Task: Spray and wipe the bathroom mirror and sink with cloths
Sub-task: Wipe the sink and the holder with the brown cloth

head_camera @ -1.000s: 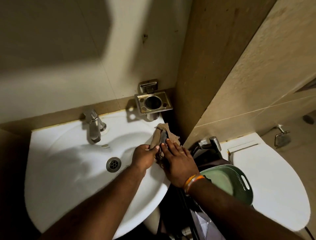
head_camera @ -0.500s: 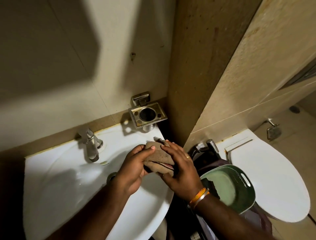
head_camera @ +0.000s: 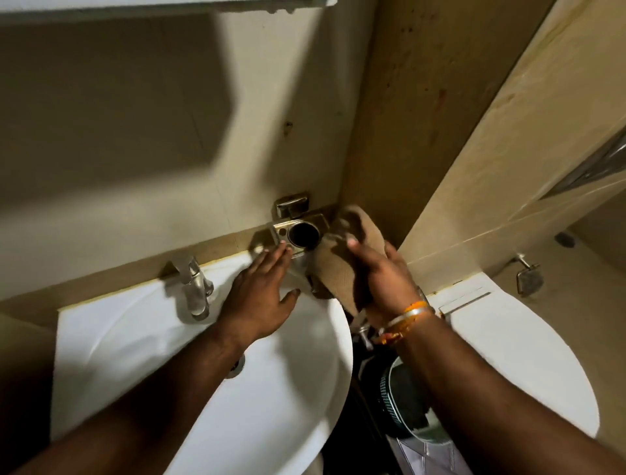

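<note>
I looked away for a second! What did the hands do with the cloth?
Both hands rose from the sink bowl toward the wall holder. The left hand let go of the cloth and now reaches, fingers straight, to the holder. The right hand alone grips the cloth beside it. Tap unchanged.

The brown cloth (head_camera: 342,268) was motion-blurred and covered the right end of the metal holder (head_camera: 298,234). The left forearm hid most of the sink (head_camera: 288,390) drain (head_camera: 237,366). The right arm covered much of the green basin (head_camera: 406,407). The mirror (head_camera: 162,3) was cut off at the top edge.
</note>
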